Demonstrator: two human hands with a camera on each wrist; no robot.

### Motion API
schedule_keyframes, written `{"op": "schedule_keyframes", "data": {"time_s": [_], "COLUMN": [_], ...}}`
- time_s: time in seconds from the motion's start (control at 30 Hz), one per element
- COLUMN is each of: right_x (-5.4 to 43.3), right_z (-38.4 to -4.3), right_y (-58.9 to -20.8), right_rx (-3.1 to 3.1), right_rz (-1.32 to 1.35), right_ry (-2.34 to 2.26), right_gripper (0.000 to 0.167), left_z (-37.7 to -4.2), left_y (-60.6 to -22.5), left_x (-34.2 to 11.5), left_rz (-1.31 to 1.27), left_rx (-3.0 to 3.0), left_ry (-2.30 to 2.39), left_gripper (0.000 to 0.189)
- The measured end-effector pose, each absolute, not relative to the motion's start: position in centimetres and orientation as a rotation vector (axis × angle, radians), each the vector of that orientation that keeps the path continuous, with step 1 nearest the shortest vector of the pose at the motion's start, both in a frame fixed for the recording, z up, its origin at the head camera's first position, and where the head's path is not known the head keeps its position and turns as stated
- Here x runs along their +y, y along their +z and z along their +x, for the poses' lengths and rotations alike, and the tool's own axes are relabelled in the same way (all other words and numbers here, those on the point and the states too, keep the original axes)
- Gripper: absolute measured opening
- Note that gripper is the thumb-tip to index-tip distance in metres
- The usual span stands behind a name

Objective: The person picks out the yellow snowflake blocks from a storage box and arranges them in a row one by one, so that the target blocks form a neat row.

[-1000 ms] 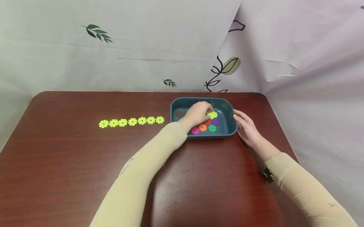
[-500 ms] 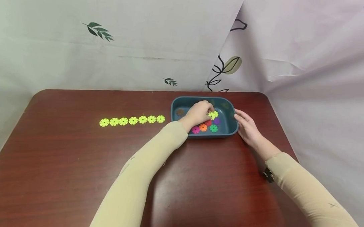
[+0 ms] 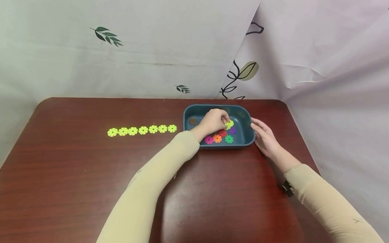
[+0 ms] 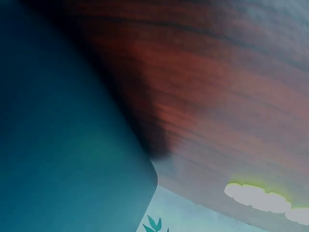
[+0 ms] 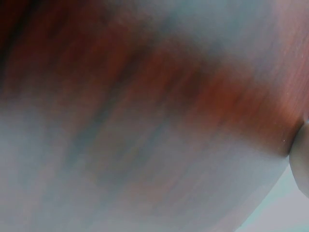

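My left hand (image 3: 212, 121) reaches into a dark blue bin (image 3: 221, 146) in the head view. Its thumb and fingertips pinch at a yellow notched plastic disc (image 3: 229, 124). Below the hand lie a red disc (image 3: 223, 133), a purple disc (image 3: 232, 131), a magenta disc (image 3: 209, 140), an orange disc (image 3: 217, 138) and a green disc (image 3: 229, 139). At the bin's right end, my right hand (image 3: 264, 137) touches the outer wall and rim with fairly straight fingers. The left wrist view shows the bin's wall (image 4: 72, 130) up close.
Several yellow discs (image 3: 143, 130) lie in a row on the reddish-brown table (image 3: 87, 189), left of the bin. A brown disc (image 3: 192, 121) sits in the bin's left end. Patterned white cloth (image 3: 147, 48) hangs behind the table and along its right side.
The left hand's fingers have shifted slightly at the yellow disc inside the bin. My right hand stays against the bin's end, and the row of discs is unchanged.
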State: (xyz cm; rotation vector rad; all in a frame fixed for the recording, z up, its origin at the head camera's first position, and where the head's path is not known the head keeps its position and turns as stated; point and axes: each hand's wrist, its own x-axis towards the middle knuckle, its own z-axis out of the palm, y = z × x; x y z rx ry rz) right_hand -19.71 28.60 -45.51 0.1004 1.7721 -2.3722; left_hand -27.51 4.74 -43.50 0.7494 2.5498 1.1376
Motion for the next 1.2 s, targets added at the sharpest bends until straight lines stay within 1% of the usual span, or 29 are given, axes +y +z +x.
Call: {"op": "schedule_keyframes", "data": {"time_s": [0.27, 0.5, 0.67, 1.07, 1.2], "right_x": [28.6, 28.6, 28.6, 28.3, 28.3], "right_z": [-19.6, -19.6, -19.7, -19.7, -19.7], "right_y": [-45.6, -45.8, -45.7, -45.5, -45.5], "right_rx": [1.777, 1.762, 1.785, 1.772, 1.782], "right_rz": [0.094, 0.102, 0.108, 0.105, 0.101], "right_ry": [-2.372, -2.373, -2.370, -2.376, -2.377], "right_gripper": [0.031, 0.032, 0.030, 0.030, 0.030], "left_z": [-27.6, -27.5, -27.6, -27.1, -27.0], "left_y": [-43.3, -42.5, -42.0, -40.1, -39.5], "left_x": [4.3, 3.5, 2.5, -1.8, -3.7], "left_rz": [0.719, 0.742, 0.735, 0.753, 0.713], "left_rx": [2.539, 2.512, 2.520, 2.571, 2.582], "left_ry": [1.233, 1.331, 1.384, 1.373, 1.405], "left_gripper": [0.008, 0.008, 0.009, 0.009, 0.010]}}
